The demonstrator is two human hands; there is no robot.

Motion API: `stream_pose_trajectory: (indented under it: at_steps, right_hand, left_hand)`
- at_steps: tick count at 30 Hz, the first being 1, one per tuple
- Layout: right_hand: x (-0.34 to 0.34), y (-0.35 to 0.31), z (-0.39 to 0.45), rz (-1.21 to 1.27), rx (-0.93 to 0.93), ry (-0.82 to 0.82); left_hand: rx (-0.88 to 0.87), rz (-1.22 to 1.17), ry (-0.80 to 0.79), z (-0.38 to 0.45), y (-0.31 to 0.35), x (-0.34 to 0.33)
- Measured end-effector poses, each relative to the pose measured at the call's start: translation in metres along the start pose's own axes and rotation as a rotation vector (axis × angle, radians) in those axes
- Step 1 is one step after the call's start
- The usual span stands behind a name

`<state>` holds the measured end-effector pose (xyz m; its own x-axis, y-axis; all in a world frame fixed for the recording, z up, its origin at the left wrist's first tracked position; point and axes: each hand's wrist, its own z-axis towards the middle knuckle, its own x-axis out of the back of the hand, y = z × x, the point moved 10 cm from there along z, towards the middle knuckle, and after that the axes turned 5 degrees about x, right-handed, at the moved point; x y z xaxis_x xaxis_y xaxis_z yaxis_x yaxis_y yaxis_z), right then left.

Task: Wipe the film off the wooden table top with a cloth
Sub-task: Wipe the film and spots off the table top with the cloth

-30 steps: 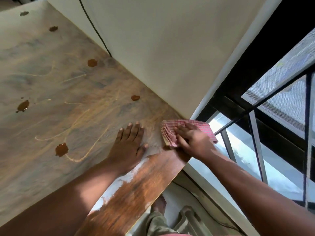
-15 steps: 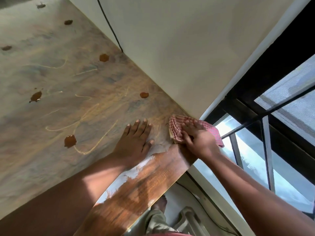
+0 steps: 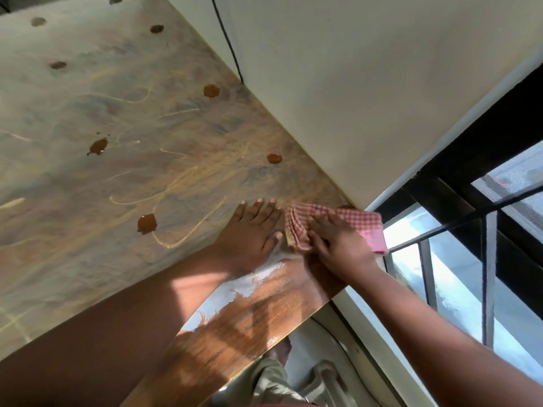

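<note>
Film (image 3: 88, 186), pale and streaky, covers most of the wooden table top (image 3: 258, 312), and brown spots (image 3: 147, 223) sit scattered across it out to the far left. Nearer the front edge, a strip of bare, darker wood shows where the film is gone, with a ragged white border between the two. Moving right, the left hand (image 3: 249, 233) lies flat on the table, palm down, fingers straight and close together, holding nothing. Just beside it to the right lies the cloth (image 3: 352, 221), red-and-white checked and folded in layers, at the table's far right corner next to the wall (image 3: 352, 98). The right hand (image 3: 338, 245) presses down on top of the cloth, fingers bent over its near folded edge and the thumb tucked against the fold; the cloth sticks out beyond the knuckles on both sides. Further right is a dark-framed window (image 3: 470, 230) with bars.
</note>
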<state>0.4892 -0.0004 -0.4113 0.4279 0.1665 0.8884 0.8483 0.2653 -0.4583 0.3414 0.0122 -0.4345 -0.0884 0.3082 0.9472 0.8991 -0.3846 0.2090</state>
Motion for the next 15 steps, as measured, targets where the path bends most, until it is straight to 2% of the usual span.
stream_pose_trajectory:
  at_steps: [4, 7, 9, 12, 15]
  right_hand:
    - [-0.024, -0.032, 0.035, -0.063, 0.093, -0.117]
    - [-0.022, -0.037, 0.007, -0.045, 0.219, -0.208]
    - [-0.012, -0.016, -0.011, -0.056, 0.224, -0.246]
    - [0.011, 0.021, 0.006, -0.135, 0.074, -0.165]
    - [0.013, 0.012, 0.048, -0.198, 0.014, -0.036]
  left_hand:
    - [0.087, 0.004, 0.054, -0.006, -0.023, 0.012]
    - [0.114, 0.051, 0.039, -0.016, -0.04, 0.012]
    - [0.123, 0.061, 0.04, -0.023, -0.047, 0.014]
    - [0.113, 0.08, 0.058, -0.032, -0.047, 0.018]
    - [0.11, 0.091, 0.058, -0.039, -0.042, 0.017]
